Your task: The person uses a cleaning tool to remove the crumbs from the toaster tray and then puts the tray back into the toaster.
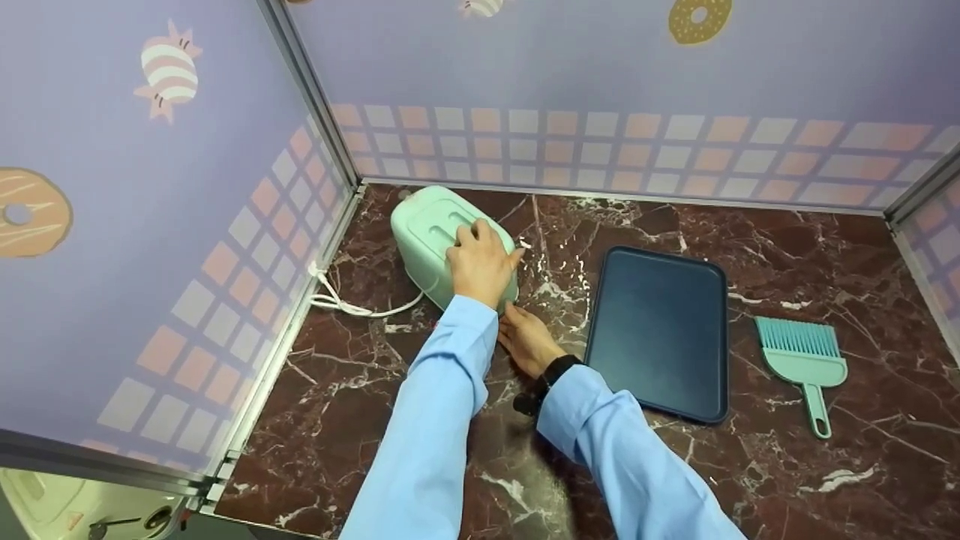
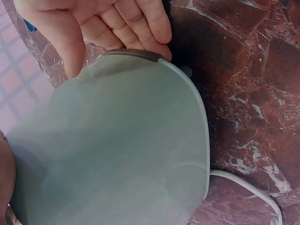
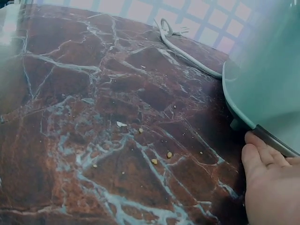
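Note:
A mint-green two-slot toaster point(image 1: 424, 217) stands at an angle towards the back left of the marble counter. My left hand point(image 1: 481, 266) grips it from above, its fingers bent over the top beside the slots. Low at the near end, my right hand point(image 1: 529, 341) touches a narrow brown strip point(image 2: 133, 54) along the toaster's bottom edge. In the left wrist view the right hand's fingers reach this strip fairly straight, with the thumb apart from them near the wall. The right wrist view shows those fingertips right at the strip's corner.
A dark blue tray point(image 1: 660, 337) lies right of the toaster, and a green hand brush point(image 1: 802, 360) lies beyond it. The toaster's white cord point(image 1: 356, 309) runs to the left wall. Several small crumbs point(image 3: 154, 161) dot the counter. Patterned panels point(image 1: 562, 142) enclose it.

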Demonstrator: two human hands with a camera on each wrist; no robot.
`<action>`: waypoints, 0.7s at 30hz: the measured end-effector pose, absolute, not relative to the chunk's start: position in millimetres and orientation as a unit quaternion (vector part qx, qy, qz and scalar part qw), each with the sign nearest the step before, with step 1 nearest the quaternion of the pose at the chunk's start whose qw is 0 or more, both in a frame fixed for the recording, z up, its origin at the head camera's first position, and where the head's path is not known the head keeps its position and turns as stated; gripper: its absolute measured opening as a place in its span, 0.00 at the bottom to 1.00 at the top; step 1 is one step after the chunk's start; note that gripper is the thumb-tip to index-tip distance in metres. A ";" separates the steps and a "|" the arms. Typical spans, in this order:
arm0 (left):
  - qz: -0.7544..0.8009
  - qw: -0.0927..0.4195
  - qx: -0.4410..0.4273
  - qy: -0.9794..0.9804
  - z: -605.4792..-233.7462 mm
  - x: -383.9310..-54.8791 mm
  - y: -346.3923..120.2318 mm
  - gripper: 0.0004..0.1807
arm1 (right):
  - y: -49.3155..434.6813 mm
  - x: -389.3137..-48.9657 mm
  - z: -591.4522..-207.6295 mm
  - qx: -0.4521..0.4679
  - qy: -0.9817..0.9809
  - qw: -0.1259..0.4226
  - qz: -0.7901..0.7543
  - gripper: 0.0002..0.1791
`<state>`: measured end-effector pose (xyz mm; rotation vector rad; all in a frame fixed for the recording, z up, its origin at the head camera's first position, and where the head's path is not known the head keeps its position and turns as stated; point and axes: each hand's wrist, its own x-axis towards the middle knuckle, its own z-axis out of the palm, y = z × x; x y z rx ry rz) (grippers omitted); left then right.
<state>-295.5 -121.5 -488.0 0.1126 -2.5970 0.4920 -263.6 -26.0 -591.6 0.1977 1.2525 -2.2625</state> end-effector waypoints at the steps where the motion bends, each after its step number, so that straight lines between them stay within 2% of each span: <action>1: 0.181 0.248 0.042 -0.951 -488.4 -295.5 -121.2 0.40 | -26.3 -263.7 -591.4 0.071 0.474 0.270 -0.835 0.34; 9: 0.189 0.266 0.045 -0.944 -491.9 -295.2 -122.2 0.40 | -30.2 -265.5 -589.0 0.069 0.532 0.261 -0.803 0.27; 13: 0.187 0.251 0.049 -0.949 -489.4 -295.7 -121.4 0.40 | -31.7 -266.8 -589.4 0.068 0.526 0.256 -0.808 0.21; 21: 0.179 0.234 0.052 -0.954 -486.9 -297.0 -116.9 0.42 | -30.7 -268.1 -588.1 0.067 0.521 0.253 -0.813 0.19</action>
